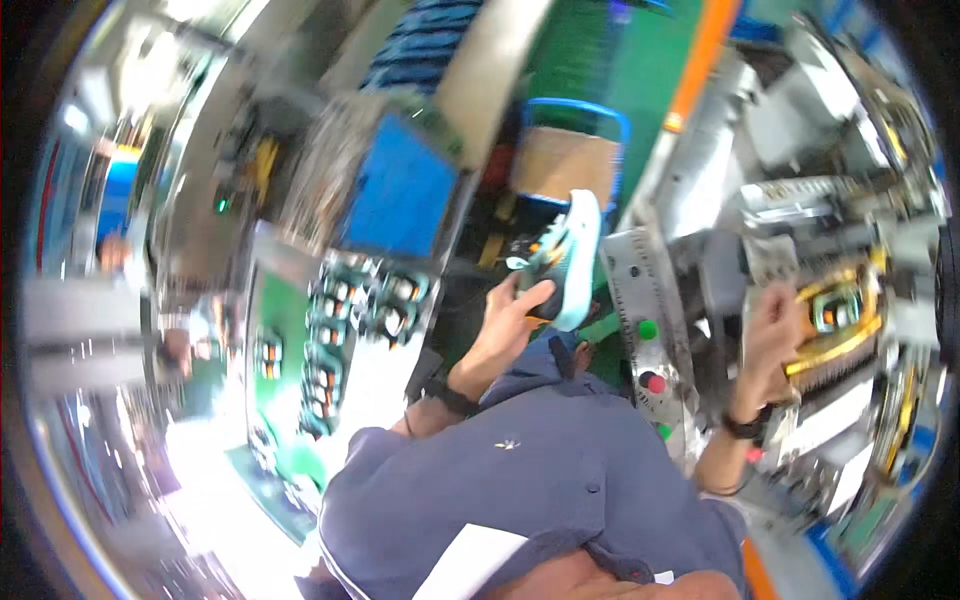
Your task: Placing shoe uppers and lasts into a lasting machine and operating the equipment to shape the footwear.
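Note:
My left hand (512,325) is closed around the dark heel part of a sneaker (574,262) with a dark upper, orange accents and a thick pale-aqua sole. The shoe is held up in front of my body, its sole turned to the right. My right hand (772,335) is over at the machine on the right, beside a yellow frame (800,372). Motion smears its fingers, so whether they are open or closed is unclear. Inside the yellow frame sits another dark shoe (835,312) with aqua and orange parts.
A metal control panel (640,290) with green and red buttons stands between my hands. Several similar shoes (325,345) are on the bench at left. Behind them is a blue panel (400,190). Ahead, a blue-rimmed basket (575,105) holds cardboard. An orange post (700,65) rises nearby.

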The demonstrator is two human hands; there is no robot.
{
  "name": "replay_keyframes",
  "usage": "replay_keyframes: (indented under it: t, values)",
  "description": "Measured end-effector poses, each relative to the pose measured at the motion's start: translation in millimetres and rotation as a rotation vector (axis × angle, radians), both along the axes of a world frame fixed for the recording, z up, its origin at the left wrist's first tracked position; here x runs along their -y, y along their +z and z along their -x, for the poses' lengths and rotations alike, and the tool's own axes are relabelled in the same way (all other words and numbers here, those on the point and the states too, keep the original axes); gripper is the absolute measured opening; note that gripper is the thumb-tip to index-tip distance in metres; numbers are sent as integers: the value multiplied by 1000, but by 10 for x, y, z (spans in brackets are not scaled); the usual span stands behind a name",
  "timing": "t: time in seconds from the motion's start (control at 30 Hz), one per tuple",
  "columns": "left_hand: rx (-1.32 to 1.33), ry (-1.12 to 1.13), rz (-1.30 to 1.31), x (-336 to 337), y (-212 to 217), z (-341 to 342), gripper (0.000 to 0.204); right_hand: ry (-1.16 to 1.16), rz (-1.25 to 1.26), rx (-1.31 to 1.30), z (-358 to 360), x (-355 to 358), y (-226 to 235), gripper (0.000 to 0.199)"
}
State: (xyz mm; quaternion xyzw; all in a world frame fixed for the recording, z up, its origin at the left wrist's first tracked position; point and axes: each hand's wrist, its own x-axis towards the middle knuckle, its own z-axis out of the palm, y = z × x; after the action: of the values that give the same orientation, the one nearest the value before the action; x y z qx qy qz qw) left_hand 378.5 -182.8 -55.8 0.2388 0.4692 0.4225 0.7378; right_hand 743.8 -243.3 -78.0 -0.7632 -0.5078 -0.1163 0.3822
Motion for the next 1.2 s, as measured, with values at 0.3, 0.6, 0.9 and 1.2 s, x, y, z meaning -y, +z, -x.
replay_keyframes:
  t: [0.3,0.6,0.9,1.2]
  values:
    - [-231,304,96,895,-243,775,41,378,543,-87,1297,-85,-1519,19]
    - [-76,976,18,1308,-475,2110,29,275,304,-157,1143,-452,-1551,25]
    - [-532,1376,14,1180,-1267,4850,28,645,-90,-139,2943,-2245,526,18]
    - [-1380,1191,270,932,-2454,6883,31,999,-72,-222,4972,-2952,1192,14]
